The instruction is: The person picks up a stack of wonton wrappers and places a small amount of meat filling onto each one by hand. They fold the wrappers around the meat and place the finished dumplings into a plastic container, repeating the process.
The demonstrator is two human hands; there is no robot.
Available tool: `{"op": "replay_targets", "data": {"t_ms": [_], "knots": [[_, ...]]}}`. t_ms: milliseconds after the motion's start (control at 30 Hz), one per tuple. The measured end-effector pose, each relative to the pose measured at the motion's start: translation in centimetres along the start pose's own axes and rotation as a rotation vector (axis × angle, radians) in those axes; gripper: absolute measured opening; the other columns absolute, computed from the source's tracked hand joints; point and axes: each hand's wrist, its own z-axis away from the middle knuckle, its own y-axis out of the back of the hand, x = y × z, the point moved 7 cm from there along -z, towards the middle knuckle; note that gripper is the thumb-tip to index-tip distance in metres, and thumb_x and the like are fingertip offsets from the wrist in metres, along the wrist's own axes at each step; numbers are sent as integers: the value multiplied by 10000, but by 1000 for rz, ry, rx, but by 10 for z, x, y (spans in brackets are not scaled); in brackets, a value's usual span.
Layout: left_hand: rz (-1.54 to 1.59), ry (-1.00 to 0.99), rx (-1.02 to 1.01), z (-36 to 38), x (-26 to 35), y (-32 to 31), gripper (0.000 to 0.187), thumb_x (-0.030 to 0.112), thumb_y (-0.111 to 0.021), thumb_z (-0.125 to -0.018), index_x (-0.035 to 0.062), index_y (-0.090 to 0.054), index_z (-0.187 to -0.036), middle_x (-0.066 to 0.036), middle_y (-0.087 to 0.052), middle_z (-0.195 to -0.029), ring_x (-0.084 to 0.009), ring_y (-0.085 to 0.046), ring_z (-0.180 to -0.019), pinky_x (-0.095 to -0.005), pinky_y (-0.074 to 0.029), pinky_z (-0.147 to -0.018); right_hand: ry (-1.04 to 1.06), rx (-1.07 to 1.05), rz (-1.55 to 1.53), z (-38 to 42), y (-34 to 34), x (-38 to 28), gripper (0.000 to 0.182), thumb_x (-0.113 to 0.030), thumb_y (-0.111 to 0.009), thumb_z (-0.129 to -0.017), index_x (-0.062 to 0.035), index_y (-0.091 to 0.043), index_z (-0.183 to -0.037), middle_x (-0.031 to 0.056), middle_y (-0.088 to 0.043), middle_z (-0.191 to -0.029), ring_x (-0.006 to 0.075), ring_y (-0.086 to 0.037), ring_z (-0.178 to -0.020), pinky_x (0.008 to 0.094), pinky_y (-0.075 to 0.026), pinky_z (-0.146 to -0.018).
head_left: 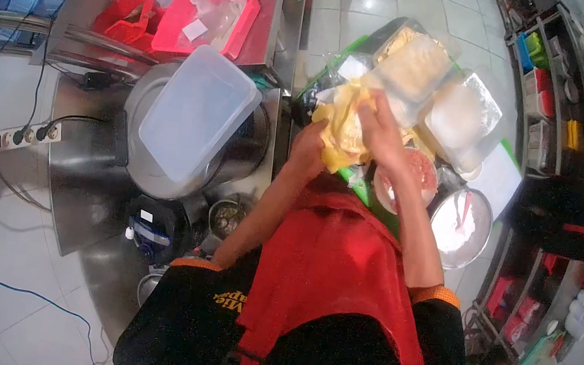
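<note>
My left hand (307, 148) is closed on the lower left side of a loose bunch of thin, floppy yellow sheets (345, 128), which look like dumpling wrappers. At the bunch's upper right, my right hand (381, 129) grips it with bent fingers, slightly blurred. Just beyond is a clear plastic container (416, 69) with pale yellow contents. Beneath my right forearm sits a bowl of pinkish minced filling (422, 173). To its right, a steel bowl (484, 238) holds white powder and a pink-handled utensil (464, 212).
A second container (460, 121) with whitish contents stands at the right. On the left are a large pot (156, 128) under a translucent plastic box (200, 112), and pink baskets (207, 19). Shelving (556, 109) lines the right side. A power strip (27, 135) lies far left.
</note>
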Motion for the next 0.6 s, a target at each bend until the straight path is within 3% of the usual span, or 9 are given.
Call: {"op": "replay_targets", "data": {"t_ms": [67, 133, 233, 300, 333, 433, 467, 533, 600], "knots": [[-100, -28, 41, -2, 9, -6, 428, 254, -419, -1024, 10, -439, -1375, -143, -573, -1313, -271, -585, -1189, -416, -456, -1035, 28, -1, 116, -4, 1, 25, 229, -216, -486, -1027, -85, -459, -1212, 17, -506, -783, 120, -471, -752, 280, -421, -699], [442, 224, 173, 13, 33, -47, 441, 287, -392, -1036, 22, -428, -1386, -136, -563, -1330, -275, -570, -1207, -425, -445, -1044, 96, 40, 173, -3, 1, 29, 205, -201, -490, -1026, -92, -478, -1199, 15, -522, -749, 128, -484, -705, 286, -425, -668], [481, 90, 39, 5, 38, -57, 453, 324, -353, -1047, 37, -431, -1390, -127, -550, -1349, -269, -560, -1221, -430, -433, -1054, 259, 77, 257, -2, 1, 19, 223, -195, -522, -1012, -73, -491, -1196, 48, -568, -776, 138, -519, -734, 292, -448, -696], [495, 93, 33, 3, 39, -62, 464, 336, -329, -1046, 48, -431, -1395, -127, -547, -1355, -268, -559, -1218, -424, -423, -1062, 80, 40, -305, -3, -3, 26, 274, -198, -562, -992, -60, -489, -1218, 100, -597, -854, 149, -547, -801, 290, -463, -758], [511, 95, 34, 5, 39, -65, 477, 348, -305, -1045, 58, -432, -1401, -128, -543, -1360, -268, -558, -1215, -417, -413, -1070, 77, 42, -306, -1, -4, 21, 274, -198, -562, -992, -60, -489, -1218, 100, -597, -854, 149, -547, -801, 290, -463, -758], [129, -51, 2, 3, 45, -63, 417, 296, -404, -1030, 65, -455, -1374, -104, -563, -1319, -248, -564, -1203, -401, -442, -1043, 133, 32, -122, 5, -2, 10, 270, -188, -600, -965, -43, -536, -1185, 151, -604, -953, 176, -568, -884, 286, -456, -824], [126, -52, -5, 1, 45, -63, 417, 296, -404, -1030, 65, -455, -1374, -104, -563, -1319, -248, -564, -1203, -401, -442, -1043, 156, 74, 68, 6, 3, 13, 246, -172, -613, -950, -41, -563, -1152, 162, -604, -999, 199, -576, -908, 290, -453, -828], [669, 166, 58, 8, 44, -75, 391, 157, -536, -977, 48, -470, -1347, -87, -587, -1254, -235, -590, -1157, -382, -486, -991, 171, 111, 259, 6, 6, 17, 222, -157, -627, -934, -38, -590, -1119, 173, -603, -1045, 221, -584, -933, 294, -450, -832], [519, 139, 119, 8, 32, -61, 410, 100, -572, -947, 37, -474, -1340, -89, -595, -1237, -233, -603, -1134, -375, -504, -963, 459, 265, 472, 15, 10, 1, 190, -125, -645, -903, -33, -618, -1066, 182, -625, -985, 275, -604, -861, 329, -466, -786]]}}
